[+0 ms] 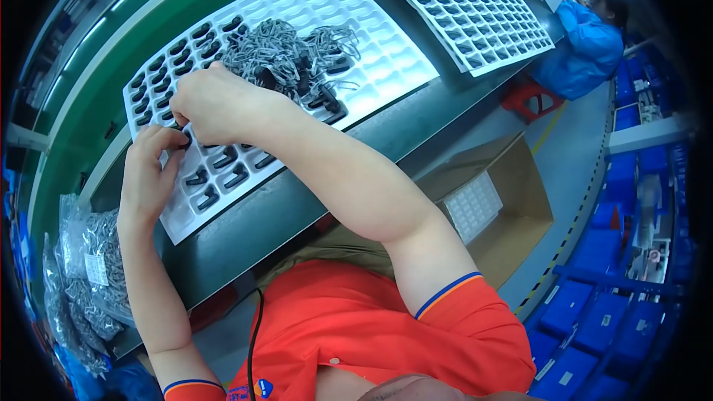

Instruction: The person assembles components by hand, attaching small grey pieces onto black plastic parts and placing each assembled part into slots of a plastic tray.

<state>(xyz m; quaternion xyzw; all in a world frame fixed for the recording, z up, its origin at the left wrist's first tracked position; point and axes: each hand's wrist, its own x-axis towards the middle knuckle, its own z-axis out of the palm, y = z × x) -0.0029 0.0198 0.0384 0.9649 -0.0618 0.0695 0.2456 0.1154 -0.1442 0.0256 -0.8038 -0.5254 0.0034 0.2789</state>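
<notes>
A white moulded tray (256, 0) lies slantwise on the bench, with small black curved plastic parts (236, 176) in many of its pockets. At the tray's left side my left hand (148, 171) pinches one black curved part (185, 139) between thumb and fingers. My right hand (212, 104) is closed just above and beside it, its fingertips turned down and partly hidden; whatever they grip cannot be made out. Right of that hand, a tangled heap of grey looped clips (271, 48) sits on the tray, with some black parts among it.
Another filled white tray (475, 72) rests farther right on the dark green bench (245, 245). Clear bags of grey pieces (104, 252) stand at left. An open cardboard box (512, 208) is on the floor, near blue bins (601, 319). A person in blue (575, 52) sits at far right.
</notes>
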